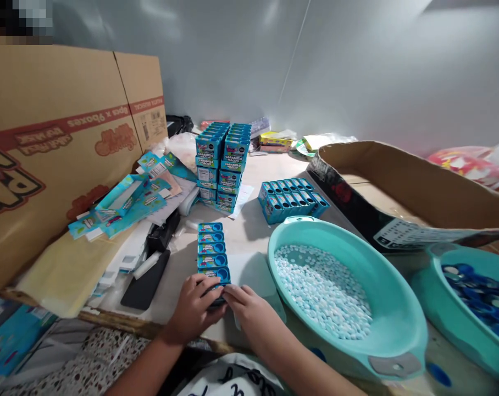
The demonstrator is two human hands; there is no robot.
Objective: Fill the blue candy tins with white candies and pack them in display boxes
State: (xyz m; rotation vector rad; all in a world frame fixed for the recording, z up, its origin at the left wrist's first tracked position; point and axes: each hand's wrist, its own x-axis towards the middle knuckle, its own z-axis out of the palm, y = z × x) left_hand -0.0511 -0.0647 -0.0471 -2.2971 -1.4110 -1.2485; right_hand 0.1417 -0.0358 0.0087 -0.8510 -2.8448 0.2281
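Note:
A short row of small blue candy boxes [211, 248] lies on the table in front of me. My left hand [194, 308] and my right hand [249, 309] meet at the near end of that row, fingers closed around the nearest blue box [217, 278]. To the right stands a teal basin [392, 335] full of small white candies [323, 289]. A second teal basin [451, 313] at the far right holds dark blue pieces [480, 294].
Stacks of filled blue boxes [222, 165] stand at the back middle, another flat group [290, 199] right of them. Flattened blue cartons [123, 203] lie left beside a large cardboard box [55, 148]. An open cardboard tray [402, 192] sits at right. A black tool [148, 278] lies near the left edge.

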